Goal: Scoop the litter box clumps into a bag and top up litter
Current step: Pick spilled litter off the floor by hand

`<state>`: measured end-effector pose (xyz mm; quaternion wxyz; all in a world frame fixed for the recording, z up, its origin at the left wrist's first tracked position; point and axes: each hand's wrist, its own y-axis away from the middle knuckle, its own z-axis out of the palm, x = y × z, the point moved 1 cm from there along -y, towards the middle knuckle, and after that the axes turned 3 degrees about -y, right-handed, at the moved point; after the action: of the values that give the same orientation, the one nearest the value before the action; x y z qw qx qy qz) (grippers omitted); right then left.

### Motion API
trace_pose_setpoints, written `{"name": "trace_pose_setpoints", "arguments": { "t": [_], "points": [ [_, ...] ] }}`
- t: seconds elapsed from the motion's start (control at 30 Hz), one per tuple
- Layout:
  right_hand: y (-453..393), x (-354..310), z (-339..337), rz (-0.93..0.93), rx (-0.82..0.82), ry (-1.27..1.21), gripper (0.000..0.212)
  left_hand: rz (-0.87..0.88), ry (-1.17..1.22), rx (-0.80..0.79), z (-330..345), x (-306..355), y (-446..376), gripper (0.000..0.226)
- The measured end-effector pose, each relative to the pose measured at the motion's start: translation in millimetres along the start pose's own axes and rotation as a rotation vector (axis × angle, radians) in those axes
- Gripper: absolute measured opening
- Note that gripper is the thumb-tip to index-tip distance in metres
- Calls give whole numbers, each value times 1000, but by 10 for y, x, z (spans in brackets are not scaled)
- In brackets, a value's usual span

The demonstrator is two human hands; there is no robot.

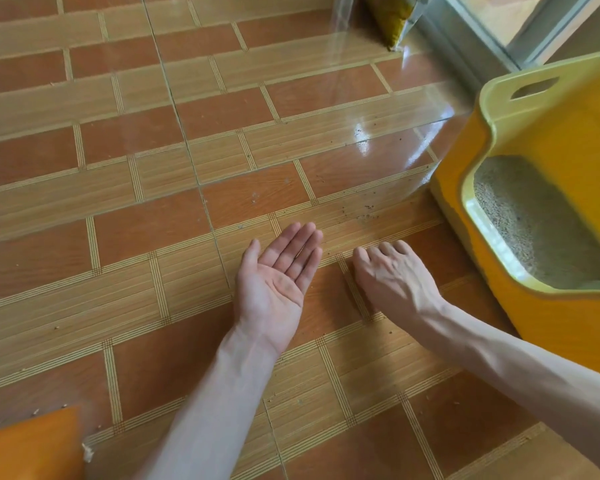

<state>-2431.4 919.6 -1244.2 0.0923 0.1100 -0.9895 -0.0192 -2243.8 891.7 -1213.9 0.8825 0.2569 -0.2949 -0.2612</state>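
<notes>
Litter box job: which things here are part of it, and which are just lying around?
Part of the job:
- yellow litter box, holding grey litter
- left hand, palm up, empty
- right hand, palm down, empty

Just lying about:
- scattered granules on the tiled floor
- yellow packet by the window

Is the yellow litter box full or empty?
Partly filled: grey litter covers the floor of the litter box, well below its rim.

The litter box [520, 188] stands right of both hands, with litter [534, 220] inside it.
</notes>
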Motion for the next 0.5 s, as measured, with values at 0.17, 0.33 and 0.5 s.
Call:
{"name": "trace_pose_setpoints", "arguments": {
  "t": [0.17, 0.33, 0.5],
  "points": [
    [103, 7, 33, 94, -36, 15, 8, -17, -2, -9, 17, -82, -3, 59],
    [73, -24, -64, 1, -25, -29, 47, -17, -8, -15, 25, -106, -45, 60],
    [31, 47, -104, 30, -180, -126, 18, -17, -19, -21, 39, -118, -37, 59]
  ]
}}
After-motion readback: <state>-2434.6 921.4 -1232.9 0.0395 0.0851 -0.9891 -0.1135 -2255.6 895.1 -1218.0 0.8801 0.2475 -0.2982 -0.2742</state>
